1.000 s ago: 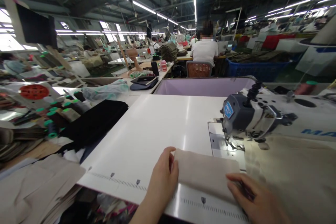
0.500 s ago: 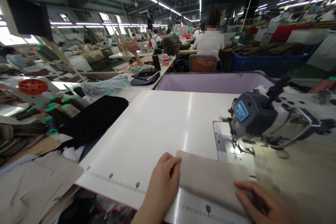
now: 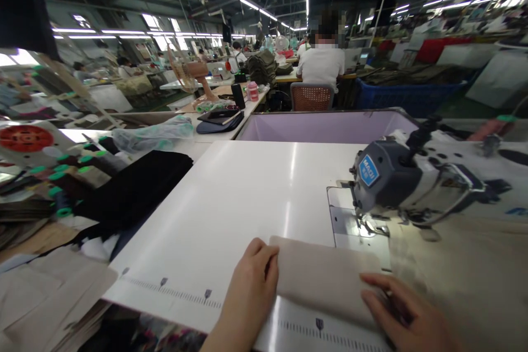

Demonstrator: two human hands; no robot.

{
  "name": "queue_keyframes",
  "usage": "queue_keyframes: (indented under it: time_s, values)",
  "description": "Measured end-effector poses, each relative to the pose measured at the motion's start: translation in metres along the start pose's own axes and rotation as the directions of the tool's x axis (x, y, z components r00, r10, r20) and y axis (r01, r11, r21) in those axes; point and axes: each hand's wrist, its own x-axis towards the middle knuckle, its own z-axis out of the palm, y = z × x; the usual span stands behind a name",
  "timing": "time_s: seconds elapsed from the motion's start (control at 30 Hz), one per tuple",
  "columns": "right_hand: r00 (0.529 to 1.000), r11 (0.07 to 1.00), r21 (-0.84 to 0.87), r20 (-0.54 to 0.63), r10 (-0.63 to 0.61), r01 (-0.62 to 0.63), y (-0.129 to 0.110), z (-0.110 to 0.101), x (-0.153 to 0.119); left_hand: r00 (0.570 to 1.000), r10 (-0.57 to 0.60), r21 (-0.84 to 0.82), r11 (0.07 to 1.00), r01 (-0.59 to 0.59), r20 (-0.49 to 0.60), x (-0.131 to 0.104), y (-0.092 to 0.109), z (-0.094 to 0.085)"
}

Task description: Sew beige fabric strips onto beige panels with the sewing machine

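A folded beige fabric piece [image 3: 324, 275] lies on the white sewing table [image 3: 231, 198], near its front edge. My left hand [image 3: 258, 278] pinches the upper left corner of the fabric between thumb and fingers. At the right end of the piece, my right hand [image 3: 400, 305] rests with thumb and index finger apart, touching the fabric's edge. Just beyond the fabric stands the sewing machine head [image 3: 385, 179], its presser foot [image 3: 373, 226] over the metal plate. More beige cloth [image 3: 466, 275] spreads to the right of my right hand.
Beige cut pieces [image 3: 49, 297] are stacked at the lower left, with black cloth [image 3: 140, 181] and thread cones [image 3: 88, 168] behind. A purple-lined bin [image 3: 313, 127] sits beyond the table. Further back, a person in white [image 3: 322, 66] sits on a chair.
The whole view has shifted slightly, so the table and machine appear a little further left. Both hands keep nearly the same place on the fabric.
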Motion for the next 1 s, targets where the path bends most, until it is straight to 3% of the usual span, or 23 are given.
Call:
queue_keyframes:
  time_s: [0.13, 0.27, 0.53, 0.87, 1.0]
  values:
    - [0.987, 0.995, 0.077, -0.14, 0.076, -0.066, -0.021, 0.001, -0.004, 0.999, 0.04, 0.039, 0.998, -0.039, -0.021, 0.004, -0.001, -0.001]
    - [0.993, 0.988, 0.14, -0.081, 0.083, -0.071, -0.033, 0.0, -0.003, 0.997, 0.074, 0.045, 0.996, -0.073, -0.034, 0.009, -0.007, -0.003]
    - [0.995, 0.991, 0.102, 0.052, 0.086, -0.091, -0.033, -0.006, 0.003, 0.993, 0.101, 0.093, 0.991, -0.095, -0.057, 0.012, -0.011, -0.004]
    - [0.987, 0.991, 0.052, 0.11, 0.118, -0.125, -0.035, -0.004, 0.007, 0.991, 0.125, 0.158, 0.98, -0.118, -0.041, 0.01, -0.013, -0.003]
    - [0.991, 0.993, -0.083, 0.092, 0.096, -0.089, -0.041, -0.007, 0.009, 0.962, 0.264, 0.291, 0.928, -0.232, -0.075, 0.011, -0.014, -0.003]
